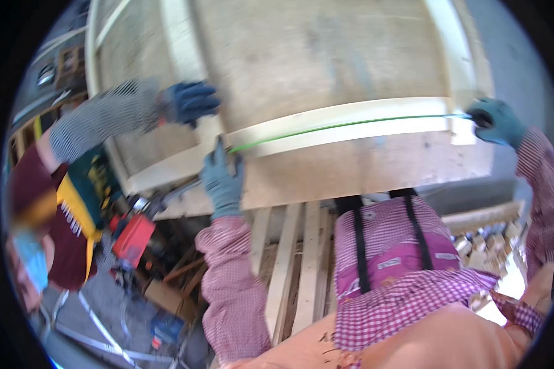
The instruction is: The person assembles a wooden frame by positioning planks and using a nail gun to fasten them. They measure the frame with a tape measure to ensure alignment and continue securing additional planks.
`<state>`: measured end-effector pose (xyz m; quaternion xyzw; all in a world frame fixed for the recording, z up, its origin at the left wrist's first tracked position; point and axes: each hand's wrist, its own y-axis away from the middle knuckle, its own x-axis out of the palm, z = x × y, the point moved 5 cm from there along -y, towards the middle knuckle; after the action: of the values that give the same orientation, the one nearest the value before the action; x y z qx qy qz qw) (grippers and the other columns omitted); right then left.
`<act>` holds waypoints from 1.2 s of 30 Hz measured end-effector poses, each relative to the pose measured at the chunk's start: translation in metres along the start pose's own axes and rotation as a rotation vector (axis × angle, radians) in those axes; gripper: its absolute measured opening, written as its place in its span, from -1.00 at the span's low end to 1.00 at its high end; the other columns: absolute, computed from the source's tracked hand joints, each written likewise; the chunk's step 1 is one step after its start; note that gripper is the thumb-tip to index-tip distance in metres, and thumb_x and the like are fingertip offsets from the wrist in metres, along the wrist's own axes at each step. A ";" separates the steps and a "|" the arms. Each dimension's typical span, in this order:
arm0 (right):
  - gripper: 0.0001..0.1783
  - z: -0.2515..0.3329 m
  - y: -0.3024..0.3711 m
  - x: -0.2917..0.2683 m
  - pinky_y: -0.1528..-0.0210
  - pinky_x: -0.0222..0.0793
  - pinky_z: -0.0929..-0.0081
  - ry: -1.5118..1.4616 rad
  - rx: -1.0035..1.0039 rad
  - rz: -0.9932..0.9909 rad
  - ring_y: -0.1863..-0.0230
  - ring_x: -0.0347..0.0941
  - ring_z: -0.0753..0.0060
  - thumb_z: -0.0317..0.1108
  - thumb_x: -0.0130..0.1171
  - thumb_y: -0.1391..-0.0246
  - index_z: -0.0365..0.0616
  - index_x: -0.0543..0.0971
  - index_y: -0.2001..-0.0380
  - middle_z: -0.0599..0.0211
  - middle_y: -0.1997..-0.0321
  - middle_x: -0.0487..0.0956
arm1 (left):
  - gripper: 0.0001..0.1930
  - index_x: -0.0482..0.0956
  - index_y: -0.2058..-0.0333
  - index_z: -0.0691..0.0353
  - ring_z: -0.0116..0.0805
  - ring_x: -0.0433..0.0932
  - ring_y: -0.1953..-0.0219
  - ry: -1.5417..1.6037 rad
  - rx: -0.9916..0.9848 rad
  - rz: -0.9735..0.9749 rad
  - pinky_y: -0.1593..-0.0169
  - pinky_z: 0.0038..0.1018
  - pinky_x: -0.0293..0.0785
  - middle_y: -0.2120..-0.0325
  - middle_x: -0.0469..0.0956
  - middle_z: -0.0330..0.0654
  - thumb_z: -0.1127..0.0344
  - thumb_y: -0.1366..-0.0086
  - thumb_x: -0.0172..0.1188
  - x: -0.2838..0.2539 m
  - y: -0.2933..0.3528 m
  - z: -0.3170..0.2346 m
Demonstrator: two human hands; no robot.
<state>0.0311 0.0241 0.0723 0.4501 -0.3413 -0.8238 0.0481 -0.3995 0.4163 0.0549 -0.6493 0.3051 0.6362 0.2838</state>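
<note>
A green tape measure blade point(341, 126) is stretched along a pale wooden batten point(381, 111) near the front edge of a plywood panel point(351, 169). My left hand point(223, 184), in a grey-green knit glove, holds the blade's end against the wood, its index finger pointing away from me. At the far right, my right hand point(505, 123), gloved alike, is closed around the dark tape measure case point(481, 117) beside the panel's corner. Part of the case is hidden by its fingers.
A co-worker's blue-gloved hand point(191, 103) rests over the panel's left upright batten point(188, 49). Below are several loose wooden slats point(286, 264), a red box-shaped thing point(133, 240) and a cardboard box point(166, 301). Small wood offcuts point(492, 252) lie at the lower right.
</note>
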 end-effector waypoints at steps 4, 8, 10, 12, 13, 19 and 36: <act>-0.58 0.004 -0.014 -0.006 0.21 0.40 0.36 0.029 0.006 0.074 0.31 0.50 0.27 -0.11 0.23 0.15 -0.10 0.55 0.21 0.21 0.32 0.54 | -0.53 0.43 -0.10 -0.20 -0.05 0.49 0.41 -0.113 0.036 0.106 0.39 -0.23 0.44 0.39 0.38 -0.04 0.21 -0.18 0.18 0.010 0.009 0.021; -0.54 -0.001 -0.007 -0.003 0.08 0.38 0.32 0.075 0.059 0.054 0.21 0.50 0.19 -0.03 0.22 0.16 0.00 0.53 0.18 0.25 0.26 0.54 | -0.57 0.46 -0.08 -0.19 -0.03 0.49 0.44 -0.157 0.040 0.205 0.38 -0.22 0.44 0.37 0.36 -0.02 0.24 -0.20 0.16 0.021 -0.006 0.023; -0.56 0.000 -0.007 -0.004 0.08 0.37 0.32 0.097 0.072 0.053 0.20 0.50 0.19 -0.02 0.20 0.15 0.02 0.53 0.19 0.25 0.25 0.54 | -0.58 0.45 -0.08 -0.18 -0.02 0.48 0.45 -0.165 0.064 0.206 0.38 -0.22 0.44 0.37 0.36 -0.01 0.24 -0.22 0.15 0.021 -0.008 0.028; -0.58 -0.001 -0.008 -0.002 0.10 0.39 0.28 0.133 0.077 0.044 0.22 0.50 0.17 -0.03 0.20 0.15 0.00 0.54 0.22 0.23 0.26 0.54 | -0.60 0.45 -0.08 -0.15 -0.01 0.48 0.44 -0.143 0.092 0.211 0.38 -0.23 0.44 0.38 0.35 0.00 0.25 -0.25 0.12 0.017 -0.007 0.021; -0.59 -0.001 -0.010 0.000 0.12 0.39 0.27 0.129 0.075 0.052 0.23 0.50 0.16 -0.04 0.20 0.15 -0.01 0.54 0.23 0.22 0.26 0.54 | -0.60 0.45 -0.08 -0.14 -0.01 0.48 0.44 -0.158 0.101 0.209 0.38 -0.23 0.44 0.38 0.35 -0.01 0.26 -0.25 0.12 0.016 -0.006 0.021; -0.63 -0.007 -0.005 0.015 0.07 0.44 0.34 0.173 0.141 -0.022 0.23 0.53 0.21 -0.05 0.22 0.06 0.04 0.54 0.20 0.25 0.25 0.54 | -0.61 0.45 -0.08 -0.14 -0.06 0.46 0.43 -0.217 0.117 0.198 0.38 -0.24 0.43 0.40 0.35 -0.03 0.28 -0.26 0.12 0.011 -0.008 0.010; -0.53 -0.001 0.015 0.047 0.10 0.52 0.42 0.443 0.157 -0.312 0.05 0.46 0.38 -0.01 0.22 0.03 0.23 0.46 0.01 0.45 0.05 0.44 | -0.56 0.46 -0.10 -0.08 -0.23 0.40 0.44 -0.143 0.220 0.123 0.36 -0.36 0.39 0.43 0.30 -0.13 0.32 -0.23 0.19 0.009 -0.005 0.022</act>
<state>0.0011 -0.0056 0.0479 0.6688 -0.3115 -0.6738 -0.0408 -0.4099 0.4359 0.0448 -0.5474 0.3910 0.6598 0.3348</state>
